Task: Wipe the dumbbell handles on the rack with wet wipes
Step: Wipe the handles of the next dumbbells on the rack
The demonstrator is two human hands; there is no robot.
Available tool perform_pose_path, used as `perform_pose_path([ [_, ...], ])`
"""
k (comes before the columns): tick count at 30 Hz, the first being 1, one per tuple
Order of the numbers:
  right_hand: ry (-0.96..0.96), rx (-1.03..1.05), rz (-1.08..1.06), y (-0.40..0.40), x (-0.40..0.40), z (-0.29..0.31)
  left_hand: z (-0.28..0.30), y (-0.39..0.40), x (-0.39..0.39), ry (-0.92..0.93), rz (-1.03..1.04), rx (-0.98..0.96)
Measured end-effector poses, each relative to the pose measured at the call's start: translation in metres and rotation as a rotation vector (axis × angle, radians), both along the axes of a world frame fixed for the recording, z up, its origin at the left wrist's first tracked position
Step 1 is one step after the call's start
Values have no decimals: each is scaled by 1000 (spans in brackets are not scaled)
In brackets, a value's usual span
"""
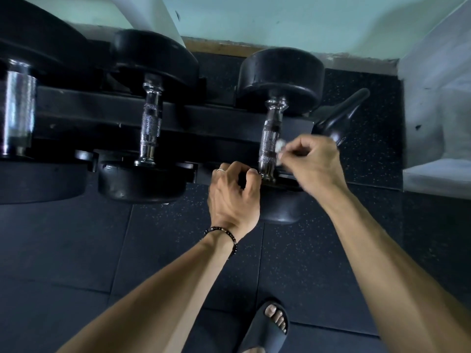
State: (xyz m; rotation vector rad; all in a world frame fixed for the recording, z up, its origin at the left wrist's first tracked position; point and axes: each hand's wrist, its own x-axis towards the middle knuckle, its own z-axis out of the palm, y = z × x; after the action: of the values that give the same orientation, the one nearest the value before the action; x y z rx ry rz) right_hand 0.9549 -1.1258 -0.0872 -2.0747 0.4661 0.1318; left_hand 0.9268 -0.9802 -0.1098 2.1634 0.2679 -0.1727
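Note:
Three black dumbbells lie across a black rack [102, 115]. The rightmost dumbbell has a chrome knurled handle [270, 138]. My right hand [313, 164] pinches a small crumpled white wet wipe [280, 146] against the right side of that handle. My left hand [233, 197], with a ring and a bead bracelet, has its fingers curled and its fingertips touch the handle's lower end by the near weight head [280, 207]. The middle dumbbell's handle [151, 126] and the thick left handle [17, 110] stand untouched.
A black kettlebell [339, 118] sits on the floor just right of the rack, close behind my right hand. Dark speckled rubber mats [76, 250] cover the floor. My foot in a dark slide sandal [267, 327] is below. A pale green wall [305, 21] runs behind.

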Motion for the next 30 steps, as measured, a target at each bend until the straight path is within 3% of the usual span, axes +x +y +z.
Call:
perform_pose_path([
  [3,117,-28,150,-7,-10,4,0,0,0,-17,0,7],
  [7,8,98,-140,-4,20,-5,-2,0,0,-23,8,-17],
  [9,27,103,-168,-2,21,-11,-2,0,0,-21,1,-12],
  [13,180,5,98,-5,-4,-2,-2,1,0,-19,8,-18],
  [17,-17,189,-190,2,22,3,-4,0,1,-22,6,-23],
  [19,-54,159,-231,5,31,-6,-5,1,1,-12,5,-25],
  [24,180,35,-34,0,-4,-2,-3,1,0,-21,13,-22],
  [27,86,188,-210,2,20,8,-2,0,1,-18,21,-26],
  [30,-96,110,-301,9,50,8,-4,1,1,-18,19,-35],
])
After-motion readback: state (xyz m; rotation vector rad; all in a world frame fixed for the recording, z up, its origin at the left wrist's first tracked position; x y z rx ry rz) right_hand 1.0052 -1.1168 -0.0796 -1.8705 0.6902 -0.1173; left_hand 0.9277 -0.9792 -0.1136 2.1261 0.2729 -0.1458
